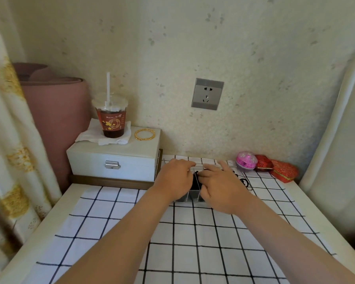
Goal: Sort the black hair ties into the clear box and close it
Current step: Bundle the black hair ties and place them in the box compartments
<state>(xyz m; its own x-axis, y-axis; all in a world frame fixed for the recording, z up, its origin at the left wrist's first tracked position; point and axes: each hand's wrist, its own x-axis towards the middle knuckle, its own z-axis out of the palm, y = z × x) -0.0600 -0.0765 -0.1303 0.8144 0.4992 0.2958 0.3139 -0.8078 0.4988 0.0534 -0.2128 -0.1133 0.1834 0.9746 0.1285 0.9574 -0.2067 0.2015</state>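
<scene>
The clear box [190,196] stands on the checked cloth near the back wall, with dividers showing through its front wall. My hands hide most of it. Black hair ties [195,182] lie inside it, seen in the gap between my hands. My left hand [173,178] curls over the box's left side, its fingertips on the clear rear edge. My right hand [220,186] covers the right side, thumb and forefinger pinched on a black hair tie at the box's top. Loose black hair ties [244,181] lie on the cloth just right of my right hand.
A white jewellery case [113,160] at the back left carries a drink cup [111,119] on a napkin and gold bangles [145,134]. A pink round case [246,161] and red boxes [283,171] sit at the back right. A curtain hangs on the left.
</scene>
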